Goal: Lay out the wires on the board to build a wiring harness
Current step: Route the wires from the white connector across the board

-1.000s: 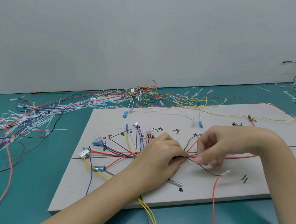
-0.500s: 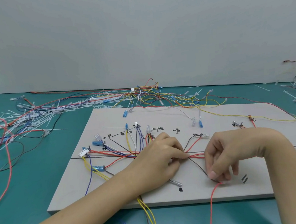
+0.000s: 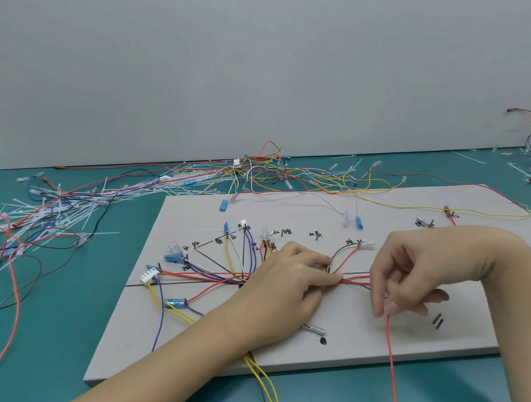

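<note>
red wire pinched under right hand; left hand pinning wire bundle

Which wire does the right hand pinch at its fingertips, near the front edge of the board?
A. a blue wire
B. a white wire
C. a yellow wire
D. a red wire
D: the right hand pinches a red wire that runs down from its fingertips over the front edge of the board.

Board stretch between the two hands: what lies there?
In the head view, red wires and a dark one span from left hand to right hand over the board.
</note>
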`<state>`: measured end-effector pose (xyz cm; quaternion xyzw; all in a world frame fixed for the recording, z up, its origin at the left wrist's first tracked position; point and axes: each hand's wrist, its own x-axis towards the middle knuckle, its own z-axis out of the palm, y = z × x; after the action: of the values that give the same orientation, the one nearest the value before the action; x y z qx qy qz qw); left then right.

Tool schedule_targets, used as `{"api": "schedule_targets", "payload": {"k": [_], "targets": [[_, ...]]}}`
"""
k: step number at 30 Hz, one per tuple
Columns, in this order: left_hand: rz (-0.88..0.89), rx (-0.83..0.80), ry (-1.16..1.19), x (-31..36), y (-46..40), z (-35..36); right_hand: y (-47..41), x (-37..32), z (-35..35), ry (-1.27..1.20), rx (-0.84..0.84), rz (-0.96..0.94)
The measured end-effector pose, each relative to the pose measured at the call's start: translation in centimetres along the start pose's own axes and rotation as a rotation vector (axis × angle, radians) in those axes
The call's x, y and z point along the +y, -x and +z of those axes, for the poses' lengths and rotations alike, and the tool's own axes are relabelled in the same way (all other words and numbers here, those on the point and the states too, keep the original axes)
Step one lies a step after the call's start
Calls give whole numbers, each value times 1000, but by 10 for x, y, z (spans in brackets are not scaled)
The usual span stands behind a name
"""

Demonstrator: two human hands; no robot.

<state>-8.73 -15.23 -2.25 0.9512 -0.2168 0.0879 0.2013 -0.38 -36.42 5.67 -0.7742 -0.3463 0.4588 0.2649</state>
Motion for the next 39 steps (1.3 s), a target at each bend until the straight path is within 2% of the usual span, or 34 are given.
{"api": "schedule_targets", "payload": {"k": [3, 6, 11, 14, 16, 23, 28, 34, 36, 39], "targets": [[5, -4, -14, -1, 0, 0, 5, 2, -3, -83, -10, -104], [5, -13, -36, 0, -1, 0, 6, 4, -6, -120, 94, -174], [18, -64, -147, 1, -2, 0, -4, 5, -9, -200, 465, -244], [36, -66, -217, 0, -2, 1, -19, 7, -8, -140, 734, -225], [35, -71, -246, 0, -1, 2, -31, 4, -6, -110, 835, -237], [38, -63, -276, 0, -1, 2, -73, 4, 4, -147, 1000, -302], [41, -51, -274, 1, 1, 1, -88, 17, 3, 20, 1138, -215], [65, -11, -232, 1, 1, 1, -90, 20, 0, 9, 1241, -171], [72, 53, -109, 1, 2, 0, -91, 20, 1, 18, 1267, -134], [20, 263, 64, 1, 3, -3, -90, 21, 1, 34, 1291, -38]]}}
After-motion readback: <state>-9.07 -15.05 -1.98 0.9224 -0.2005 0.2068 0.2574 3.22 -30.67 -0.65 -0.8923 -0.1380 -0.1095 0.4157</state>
